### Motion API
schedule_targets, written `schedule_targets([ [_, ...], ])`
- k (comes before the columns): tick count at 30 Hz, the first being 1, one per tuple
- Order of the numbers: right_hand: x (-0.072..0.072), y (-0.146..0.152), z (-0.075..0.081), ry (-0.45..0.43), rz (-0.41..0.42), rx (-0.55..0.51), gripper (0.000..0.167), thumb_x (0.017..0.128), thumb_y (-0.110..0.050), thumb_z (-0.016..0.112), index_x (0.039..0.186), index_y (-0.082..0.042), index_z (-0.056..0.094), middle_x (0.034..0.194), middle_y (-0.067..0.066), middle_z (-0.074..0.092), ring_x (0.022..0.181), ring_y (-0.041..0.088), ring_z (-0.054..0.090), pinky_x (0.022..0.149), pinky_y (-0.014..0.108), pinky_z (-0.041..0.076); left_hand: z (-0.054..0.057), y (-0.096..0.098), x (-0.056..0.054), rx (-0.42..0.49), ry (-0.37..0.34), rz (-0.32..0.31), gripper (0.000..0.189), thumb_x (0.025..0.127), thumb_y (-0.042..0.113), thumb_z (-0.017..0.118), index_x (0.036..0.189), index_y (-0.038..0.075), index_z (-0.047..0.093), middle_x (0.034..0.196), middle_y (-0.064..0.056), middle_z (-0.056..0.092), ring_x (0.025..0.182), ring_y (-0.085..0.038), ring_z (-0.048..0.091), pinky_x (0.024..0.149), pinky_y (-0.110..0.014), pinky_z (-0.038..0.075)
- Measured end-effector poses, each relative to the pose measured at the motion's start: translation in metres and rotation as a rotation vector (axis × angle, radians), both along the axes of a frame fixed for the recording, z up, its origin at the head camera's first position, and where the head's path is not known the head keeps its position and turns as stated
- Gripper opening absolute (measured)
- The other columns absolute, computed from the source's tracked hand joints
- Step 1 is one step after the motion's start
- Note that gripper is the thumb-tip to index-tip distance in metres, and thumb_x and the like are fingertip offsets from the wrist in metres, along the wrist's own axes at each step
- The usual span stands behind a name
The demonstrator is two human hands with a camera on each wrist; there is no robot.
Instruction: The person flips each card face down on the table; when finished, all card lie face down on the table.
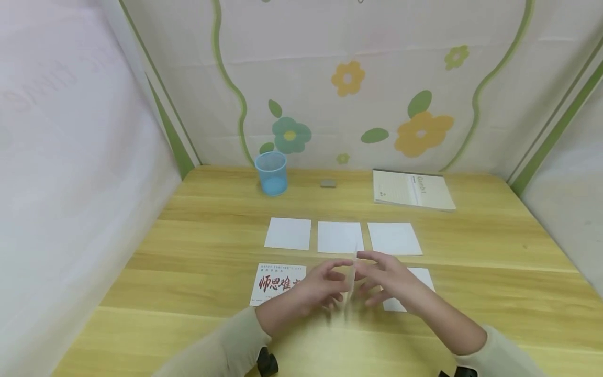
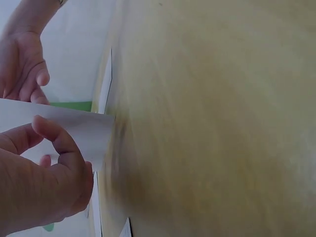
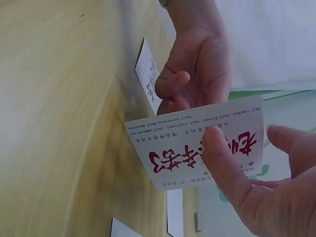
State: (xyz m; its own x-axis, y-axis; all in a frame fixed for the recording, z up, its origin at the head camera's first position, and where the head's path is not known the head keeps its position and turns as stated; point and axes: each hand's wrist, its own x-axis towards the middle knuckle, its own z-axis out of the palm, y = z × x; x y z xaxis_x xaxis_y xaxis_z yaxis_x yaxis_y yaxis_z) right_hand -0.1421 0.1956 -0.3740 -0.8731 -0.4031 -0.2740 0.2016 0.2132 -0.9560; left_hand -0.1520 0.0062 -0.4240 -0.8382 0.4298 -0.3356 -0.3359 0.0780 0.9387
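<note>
A thin white card stands on edge between my two hands above the table. Its printed face, with red characters and small black text, is toward my right hand. The blank face is toward my left hand. My left hand holds the card from the left with bent fingers. From the other side my right hand holds it too, the thumb lying over the print. Left of my hands a card with red characters lies face up, partly covered by my left hand.
Three blank white cards lie in a row farther back. Another white card lies partly under my right forearm. Along the back stand a blue mesh cup, a small grey block and a notepad.
</note>
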Motion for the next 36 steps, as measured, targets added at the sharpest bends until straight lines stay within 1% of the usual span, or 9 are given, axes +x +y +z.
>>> schedule_targets([
  [4,0.002,0.001,0.004,0.033,-0.027,0.006,0.067,0.090,-0.018,0.058,0.139,0.010,0.023,0.108,0.026,0.059,0.084,0.031,0.062,0.065,0.045,0.054,0.001,0.001,0.004,-0.036,0.029,0.037,0.052,0.080,0.008,0.069,0.126,0.025,0.054,0.118,-0.011,0.050,0.069,-0.020,0.055,0.045,-0.022,0.044],
  [7,0.002,0.003,0.008,0.094,-0.101,0.021,0.061,0.087,-0.008,0.059,0.138,0.009,0.029,0.098,0.022,0.063,0.079,0.028,0.063,0.064,0.047,0.054,0.000,0.000,0.004,-0.066,0.058,0.080,0.056,0.077,0.006,0.071,0.127,0.025,0.054,0.114,-0.010,0.052,0.067,-0.020,0.054,0.045,-0.023,0.044],
  [11,0.002,0.008,0.012,0.189,-0.200,0.061,0.056,0.085,0.000,0.060,0.136,0.001,0.038,0.091,0.019,0.066,0.076,0.023,0.063,0.063,0.043,0.055,-0.001,-0.008,0.004,-0.117,0.095,0.130,0.055,0.078,0.004,0.070,0.126,0.023,0.054,0.098,-0.009,0.058,0.056,-0.016,0.051,0.041,-0.022,0.040],
  [13,0.002,0.012,0.009,0.238,-0.210,0.107,0.054,0.084,0.001,0.060,0.134,-0.003,0.041,0.088,0.017,0.066,0.074,0.022,0.062,0.062,0.039,0.055,-0.002,-0.016,0.003,-0.165,0.149,0.133,0.047,0.080,0.006,0.069,0.123,0.021,0.057,0.089,-0.007,0.060,0.052,-0.014,0.048,0.042,-0.022,0.039],
  [18,-0.001,0.021,-0.017,0.373,-0.108,0.297,0.036,0.083,-0.001,0.063,0.118,0.000,0.056,0.076,0.009,0.066,0.059,0.019,0.061,0.054,0.028,0.054,0.002,-0.032,-0.003,-0.378,0.388,0.061,0.023,0.085,0.012,0.065,0.108,0.014,0.065,0.075,-0.001,0.061,0.058,-0.013,0.052,0.048,-0.026,0.045],
  [22,-0.003,0.022,-0.038,0.431,0.020,0.439,0.022,0.083,-0.003,0.063,0.105,0.002,0.063,0.063,-0.001,0.061,0.048,0.014,0.056,0.047,0.025,0.049,0.003,-0.032,-0.009,-0.551,0.490,-0.043,0.016,0.085,0.011,0.064,0.101,0.011,0.067,0.067,0.002,0.057,0.055,-0.012,0.052,0.048,-0.026,0.046],
  [25,-0.005,0.019,-0.048,0.415,0.056,0.500,0.017,0.083,-0.001,0.062,0.100,0.001,0.065,0.056,-0.003,0.055,0.044,0.014,0.052,0.044,0.025,0.047,-0.001,-0.026,-0.014,-0.672,0.504,-0.095,0.015,0.085,0.012,0.065,0.099,0.011,0.068,0.068,0.004,0.056,0.057,-0.010,0.051,0.050,-0.024,0.045],
  [29,-0.007,0.014,-0.053,0.379,0.046,0.526,0.016,0.082,0.002,0.062,0.097,0.002,0.065,0.052,-0.001,0.052,0.042,0.015,0.051,0.043,0.027,0.045,-0.006,-0.020,-0.017,-0.800,0.520,-0.111,0.015,0.083,0.013,0.067,0.098,0.013,0.069,0.075,0.005,0.058,0.065,-0.009,0.051,0.056,-0.024,0.044],
  [36,-0.008,0.006,-0.050,0.321,0.025,0.604,0.016,0.079,0.001,0.065,0.095,-0.001,0.067,0.050,0.003,0.050,0.040,0.017,0.050,0.042,0.028,0.043,-0.007,-0.019,-0.016,-0.891,0.524,-0.132,0.016,0.080,0.015,0.071,0.096,0.016,0.067,0.076,0.006,0.054,0.068,-0.010,0.049,0.060,-0.026,0.043],
])
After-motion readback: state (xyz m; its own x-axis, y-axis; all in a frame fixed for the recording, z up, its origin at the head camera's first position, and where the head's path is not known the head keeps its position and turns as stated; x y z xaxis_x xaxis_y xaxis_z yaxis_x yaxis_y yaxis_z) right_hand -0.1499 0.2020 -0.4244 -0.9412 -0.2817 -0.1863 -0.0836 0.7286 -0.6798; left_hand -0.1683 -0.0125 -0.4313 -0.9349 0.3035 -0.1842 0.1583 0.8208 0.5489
